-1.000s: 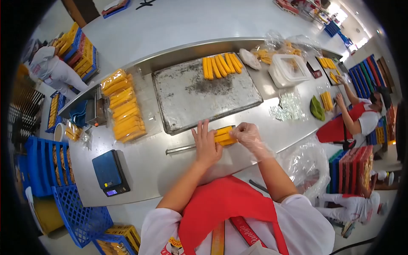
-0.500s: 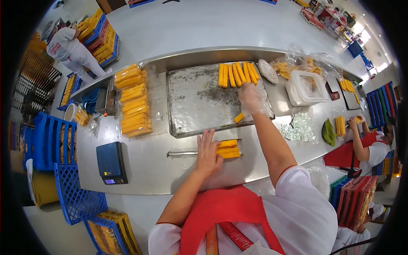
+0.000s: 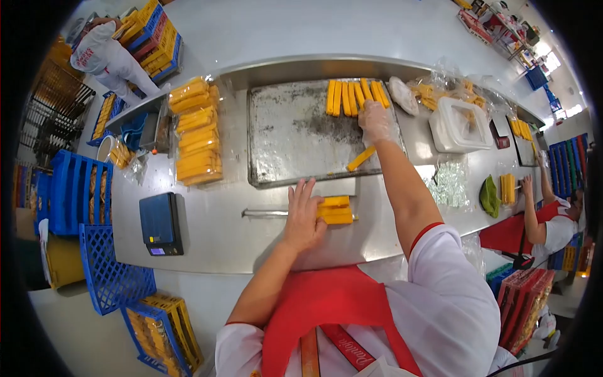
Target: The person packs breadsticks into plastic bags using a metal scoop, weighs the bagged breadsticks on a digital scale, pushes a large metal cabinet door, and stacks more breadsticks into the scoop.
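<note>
My right hand (image 3: 379, 123), in a clear plastic glove, reaches over the metal tray (image 3: 282, 135). Its fingers are drawn together at the near ends of a row of yellow sticks (image 3: 345, 98); the fingertips are partly hidden. Below that wrist a loose yellow stick (image 3: 359, 159) lies slanted by the tray's near edge. My left hand (image 3: 304, 215), bare, rests with fingers stretched out on the steel table, its thumb side against a few stacked yellow sticks (image 3: 335, 210). A flat metal strip (image 3: 264, 214) shows to the left of this hand.
Bagged yellow sticks (image 3: 198, 141) lie left of the tray, above a digital scale (image 3: 160, 220). To the right are a white plastic tub (image 3: 461, 129), plastic packets (image 3: 449, 184) and a green cloth (image 3: 489, 196). A co-worker (image 3: 543, 220) works at the right end.
The view has tilted down slightly. My right hand has moved a little farther up the tray, and more of the loose stick shows. My left hand stays by the stacked sticks.
</note>
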A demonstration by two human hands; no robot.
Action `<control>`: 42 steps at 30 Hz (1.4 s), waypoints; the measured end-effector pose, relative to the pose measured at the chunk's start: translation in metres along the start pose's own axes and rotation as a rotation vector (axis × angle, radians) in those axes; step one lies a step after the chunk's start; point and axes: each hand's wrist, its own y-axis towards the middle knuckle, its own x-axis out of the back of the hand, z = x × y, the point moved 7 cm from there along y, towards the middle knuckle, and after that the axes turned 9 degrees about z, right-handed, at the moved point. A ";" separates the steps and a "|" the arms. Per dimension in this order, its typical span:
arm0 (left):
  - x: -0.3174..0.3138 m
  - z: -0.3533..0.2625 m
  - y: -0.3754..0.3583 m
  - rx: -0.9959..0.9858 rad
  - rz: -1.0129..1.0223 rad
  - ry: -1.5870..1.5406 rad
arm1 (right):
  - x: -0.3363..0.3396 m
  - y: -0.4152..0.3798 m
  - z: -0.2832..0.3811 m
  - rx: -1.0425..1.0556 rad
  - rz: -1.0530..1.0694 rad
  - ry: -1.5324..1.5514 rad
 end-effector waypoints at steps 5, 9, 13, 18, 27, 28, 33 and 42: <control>-0.002 0.000 -0.002 -0.020 -0.016 0.023 | 0.002 -0.041 -0.007 0.072 0.022 -0.154; -0.001 0.000 0.000 -0.004 -0.007 0.013 | 0.012 -0.079 -0.060 -0.026 0.052 0.756; -0.001 -0.001 0.000 0.012 -0.004 0.012 | 0.022 -0.184 -0.053 0.267 0.597 0.916; -0.002 0.000 0.000 -0.008 -0.007 -0.009 | 0.018 -0.248 -0.040 0.514 0.365 0.308; -0.002 -0.005 0.006 -0.081 -0.019 -0.122 | -0.006 -0.261 -0.018 0.380 0.161 0.849; 0.004 -0.005 0.004 -0.069 -0.052 -0.101 | -0.005 -0.265 -0.030 0.347 0.138 0.847; 0.046 0.006 -0.019 -0.057 -0.229 -0.103 | 0.000 -0.311 -0.155 -0.178 0.061 0.774; 0.148 0.087 -0.036 0.078 -0.390 0.010 | 0.077 -0.530 -0.349 -0.865 -0.512 0.680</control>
